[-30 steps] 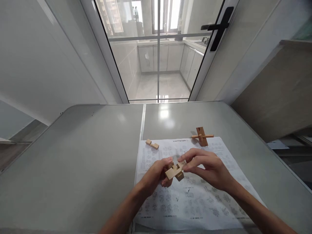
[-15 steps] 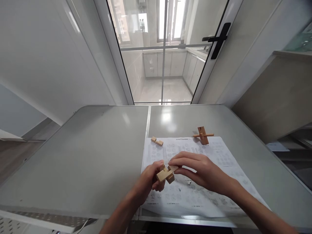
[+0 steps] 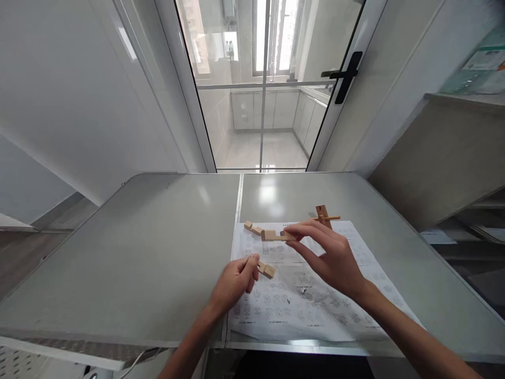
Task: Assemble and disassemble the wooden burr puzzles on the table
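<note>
Notched pale wooden bars number three, all on or over the white printed paper sheet (image 3: 276, 316). One bar (image 3: 271, 235) is pinched at its right end by the fingers of the right hand (image 3: 338, 259), over the sheet's far half; another (image 3: 269, 271) is clamped in the fingers of the left hand (image 3: 235, 276), over the sheet's left side. These two bars stand apart. The third (image 3: 253, 229) lies at the sheet's far left corner. One brown wooden plate (image 3: 321, 210) crossed by one thin wooden rod (image 3: 334, 217) sits at the sheet's far edge, partly behind the right hand. The grey bench (image 3: 158, 263) stretches widely left of the sheet, more narrowly beyond and right of it; the sheet's near edge comes close to the bench's front rim.
</note>
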{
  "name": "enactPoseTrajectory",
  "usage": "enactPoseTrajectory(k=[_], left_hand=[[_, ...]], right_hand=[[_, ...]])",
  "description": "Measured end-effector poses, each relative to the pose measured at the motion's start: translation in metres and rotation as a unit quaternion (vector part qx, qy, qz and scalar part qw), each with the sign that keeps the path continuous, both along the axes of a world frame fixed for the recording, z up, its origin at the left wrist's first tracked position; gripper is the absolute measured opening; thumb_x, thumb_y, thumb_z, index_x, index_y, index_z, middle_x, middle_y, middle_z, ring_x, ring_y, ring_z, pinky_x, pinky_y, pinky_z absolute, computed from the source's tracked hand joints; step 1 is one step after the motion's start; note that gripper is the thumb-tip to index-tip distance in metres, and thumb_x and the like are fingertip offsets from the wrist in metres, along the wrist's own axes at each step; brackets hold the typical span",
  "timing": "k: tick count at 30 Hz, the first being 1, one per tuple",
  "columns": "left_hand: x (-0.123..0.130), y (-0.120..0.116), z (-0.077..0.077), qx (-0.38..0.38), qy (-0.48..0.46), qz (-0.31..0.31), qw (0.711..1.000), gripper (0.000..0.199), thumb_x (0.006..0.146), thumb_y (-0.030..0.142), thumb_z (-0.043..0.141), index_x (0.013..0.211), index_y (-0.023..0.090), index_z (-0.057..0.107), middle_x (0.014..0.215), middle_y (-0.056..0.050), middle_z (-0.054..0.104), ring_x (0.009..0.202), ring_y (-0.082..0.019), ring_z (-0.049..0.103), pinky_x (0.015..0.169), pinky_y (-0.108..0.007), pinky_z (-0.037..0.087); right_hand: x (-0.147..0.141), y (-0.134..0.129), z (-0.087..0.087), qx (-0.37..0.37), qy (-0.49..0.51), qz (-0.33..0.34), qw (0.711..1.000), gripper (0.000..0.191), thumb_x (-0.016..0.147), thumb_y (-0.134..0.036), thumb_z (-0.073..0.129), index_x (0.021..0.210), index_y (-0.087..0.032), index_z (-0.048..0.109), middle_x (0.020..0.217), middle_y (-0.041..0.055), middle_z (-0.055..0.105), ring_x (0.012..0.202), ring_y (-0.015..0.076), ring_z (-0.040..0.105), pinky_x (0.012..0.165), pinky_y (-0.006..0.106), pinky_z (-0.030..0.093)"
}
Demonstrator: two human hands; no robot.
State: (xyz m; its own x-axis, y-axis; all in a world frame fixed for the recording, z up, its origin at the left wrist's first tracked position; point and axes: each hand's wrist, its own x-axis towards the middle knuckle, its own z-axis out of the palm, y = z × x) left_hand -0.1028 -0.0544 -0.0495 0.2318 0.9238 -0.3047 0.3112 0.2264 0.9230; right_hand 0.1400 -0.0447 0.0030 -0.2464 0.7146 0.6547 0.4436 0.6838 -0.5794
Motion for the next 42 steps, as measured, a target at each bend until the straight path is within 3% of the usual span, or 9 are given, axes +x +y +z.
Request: enactPoseTrajectory(k=[3, 7, 11, 17, 22, 32, 37, 42], left_hand=[[-0.011, 0.020, 0.004, 0.075, 0.163, -0.003, 0.984, 0.061, 0.099, 0.071, 0.040, 0.071, 0.021, 0.061, 0.053, 0.003, 0.051, 0.055, -0.017, 0.049, 0.061, -0.029, 0.036], [-0.019, 0.049, 0.007, 0.084, 0.216, -0.028, 0.972, 0.059, 0.100, 0.068, 0.037, 0.072, 0.022, 0.061, 0.059, 0.002, 0.055, 0.060, -0.018, 0.051, 0.060, -0.029, 0.035], [-0.021, 0.076, 0.004, 0.083, 0.245, -0.041, 0.965, 0.058, 0.100, 0.065, 0.037, 0.066, 0.023, 0.056, 0.063, -0.001, 0.060, 0.065, -0.021, 0.058, 0.061, -0.030, 0.036], [-0.028, 0.101, -0.003, 0.085, 0.299, -0.055, 0.949, 0.060, 0.101, 0.063, 0.035, 0.064, 0.023, 0.060, 0.067, -0.007, 0.070, 0.075, -0.027, 0.069, 0.064, -0.030, 0.043], [-0.034, 0.109, 0.000, 0.082, 0.362, -0.062, 0.927, 0.063, 0.101, 0.064, 0.034, 0.071, 0.022, 0.069, 0.081, -0.013, 0.079, 0.086, -0.032, 0.074, 0.069, -0.031, 0.046], [-0.039, 0.103, 0.008, 0.078, 0.445, -0.064, 0.890, 0.070, 0.102, 0.074, 0.034, 0.066, 0.022, 0.065, 0.070, -0.014, 0.073, 0.076, -0.033, 0.073, 0.066, -0.034, 0.042], [-0.044, 0.093, 0.005, 0.102, 0.430, -0.037, 0.896, 0.062, 0.104, 0.070, 0.034, 0.075, 0.023, 0.062, 0.077, -0.011, 0.075, 0.074, -0.029, 0.071, 0.063, -0.032, 0.038], [-0.049, 0.072, -0.006, 0.149, 0.395, 0.021, 0.906, 0.045, 0.106, 0.057, 0.042, 0.079, 0.025, 0.057, 0.077, -0.004, 0.073, 0.072, -0.024, 0.065, 0.063, -0.030, 0.034]], right_hand=[[0.002, 0.026, -0.025, -0.098, 0.032, -0.048, 0.994, 0.019, 0.103, -0.035, 0.073, 0.115, -0.022, 0.078, 0.105, 0.0082, 0.082, 0.085, 0.0232, 0.078, 0.078, 0.039, 0.068], [-0.007, 0.058, -0.060, -0.218, 0.033, -0.108, 0.969, 0.020, 0.099, -0.034, 0.075, 0.112, -0.020, 0.079, 0.113, 0.0091, 0.083, 0.092, 0.0249, 0.080, 0.080, 0.039, 0.067], [-0.025, 0.080, -0.081, -0.252, 0.010, -0.114, 0.961, 0.013, 0.096, -0.022, 0.075, 0.108, -0.019, 0.078, 0.109, 0.0080, 0.084, 0.089, 0.0238, 0.081, 0.079, 0.036, 0.064], [-0.049, 0.095, -0.094, -0.280, -0.013, -0.117, 0.953, 0.010, 0.095, -0.015, 0.073, 0.102, -0.019, 0.078, 0.106, 0.0083, 0.084, 0.083, 0.0212, 0.080, 0.076, 0.032, 0.060], [-0.061, 0.096, -0.099, -0.288, -0.026, -0.101, 0.952, 0.009, 0.097, -0.017, 0.071, 0.103, -0.019, 0.077, 0.106, 0.0073, 0.083, 0.082, 0.0203, 0.078, 0.077, 0.031, 0.058], [-0.068, 0.090, -0.102, -0.274, -0.033, -0.047, 0.960, 0.012, 0.097, -0.017, 0.067, 0.107, -0.018, 0.074, 0.113, 0.0106, 0.077, 0.087, 0.0212, 0.073, 0.083, 0.035, 0.058], [-0.047, 0.064, -0.103, -0.266, -0.015, -0.026, 0.963, 0.026, 0.098, -0.016, 0.061, 0.123, -0.019, 0.068, 0.121, 0.0108, 0.072, 0.091, 0.0196, 0.073, 0.084, 0.035, 0.061], [-0.009, 0.027, -0.105, -0.257, -0.012, -0.018, 0.966, 0.025, 0.099, -0.020, 0.057, 0.121, -0.021, 0.067, 0.121, 0.0101, 0.069, 0.091, 0.0204, 0.071, 0.086, 0.038, 0.062]])
